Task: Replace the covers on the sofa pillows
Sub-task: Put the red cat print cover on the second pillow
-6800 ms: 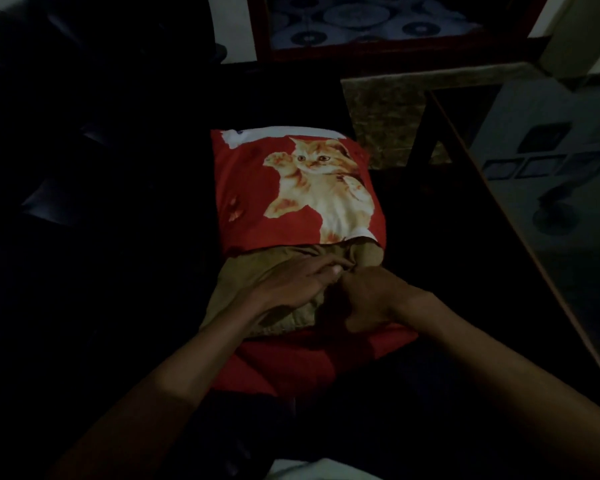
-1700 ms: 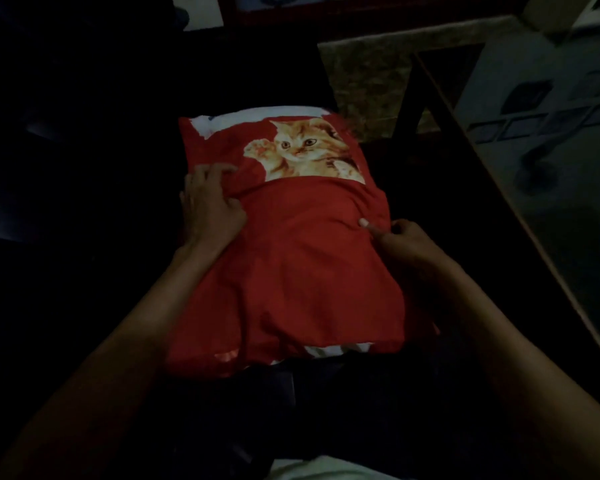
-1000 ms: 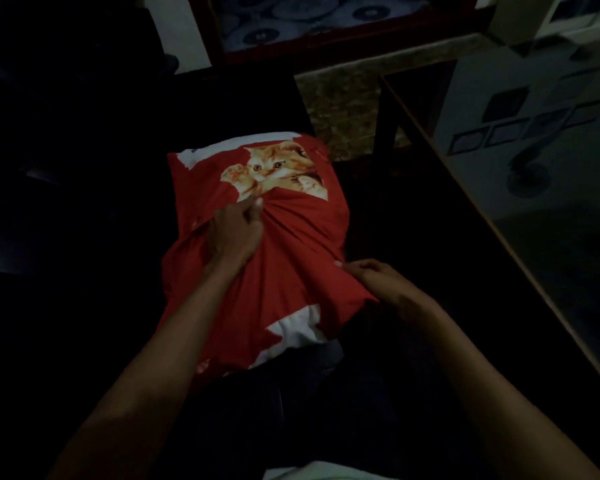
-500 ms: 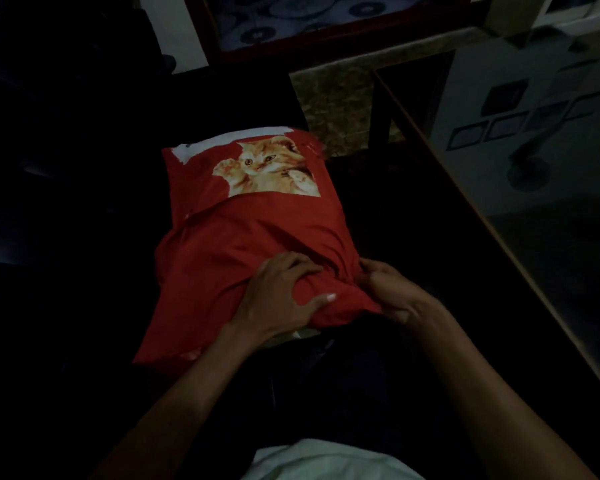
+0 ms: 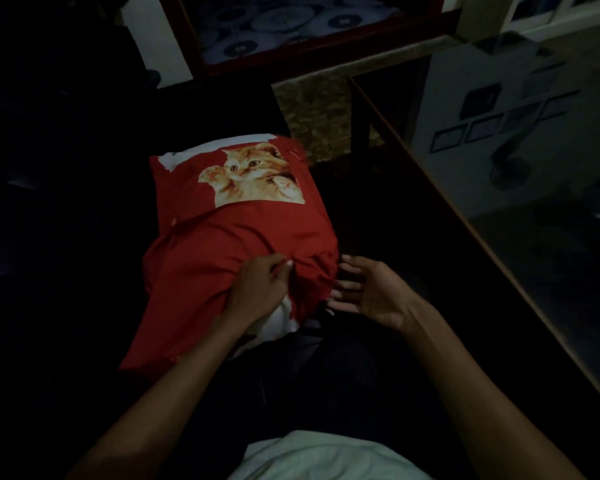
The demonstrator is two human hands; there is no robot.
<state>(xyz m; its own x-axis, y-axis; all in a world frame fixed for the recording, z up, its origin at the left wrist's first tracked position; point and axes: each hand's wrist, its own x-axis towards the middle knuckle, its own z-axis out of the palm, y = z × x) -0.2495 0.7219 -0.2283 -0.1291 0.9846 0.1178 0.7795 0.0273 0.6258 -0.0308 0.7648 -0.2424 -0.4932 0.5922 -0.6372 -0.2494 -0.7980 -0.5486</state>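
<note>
On red cover (image 5: 222, 258) — right hand (image 5: 368, 292) newly lifted off

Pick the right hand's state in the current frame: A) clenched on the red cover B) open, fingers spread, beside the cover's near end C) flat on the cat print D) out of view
B: the right hand is open with fingers spread next to the bunched near end of the red cover, holding nothing, while the left hand presses down on the cloth.
</note>
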